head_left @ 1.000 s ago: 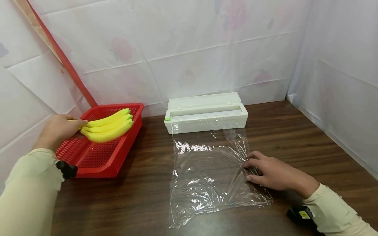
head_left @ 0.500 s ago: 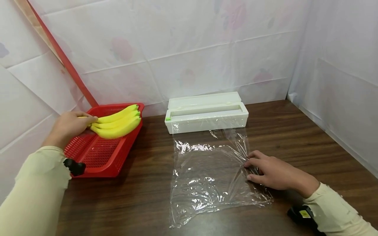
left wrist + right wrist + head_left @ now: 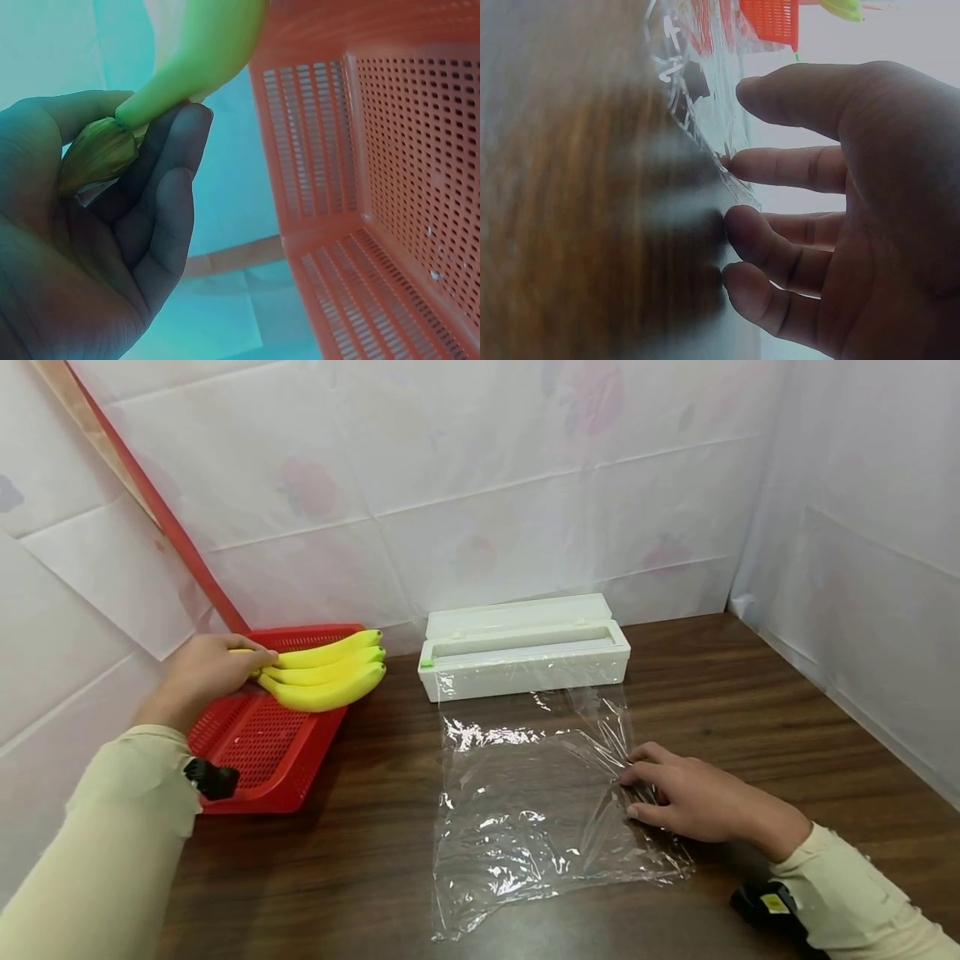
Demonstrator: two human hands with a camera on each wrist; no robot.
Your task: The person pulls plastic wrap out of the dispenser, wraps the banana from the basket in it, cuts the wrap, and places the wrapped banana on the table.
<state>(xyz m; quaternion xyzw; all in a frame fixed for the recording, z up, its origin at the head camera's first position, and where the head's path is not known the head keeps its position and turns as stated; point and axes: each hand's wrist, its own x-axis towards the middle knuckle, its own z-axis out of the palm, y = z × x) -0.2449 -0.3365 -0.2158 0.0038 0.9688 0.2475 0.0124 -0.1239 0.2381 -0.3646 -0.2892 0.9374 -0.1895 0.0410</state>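
My left hand (image 3: 213,672) grips a bunch of yellow bananas (image 3: 322,677) by its stem, holding it over the red basket (image 3: 258,797). In the left wrist view the brownish stem (image 3: 101,154) sits between thumb and fingers. A sheet of clear plastic wrap (image 3: 517,810) lies on the table, running forward from a white wrap dispenser (image 3: 525,672) whose lid stands raised. My right hand (image 3: 693,797) rests with spread, slightly bent fingers on the wrap's right edge. The right wrist view shows its fingertips (image 3: 746,225) touching down at the crinkled film, the thumb held apart.
A dark wood-grain table (image 3: 360,877) carries everything. White sheeting (image 3: 480,485) walls off the back and both sides. A red strip (image 3: 180,543) slants up the left wall behind the basket. The green cutter tab (image 3: 427,663) sits at the dispenser's left end.
My left hand has carried the bananas to the right across the basket, so their tips now reach past its right rim. My right hand and the wrap have stayed in place.
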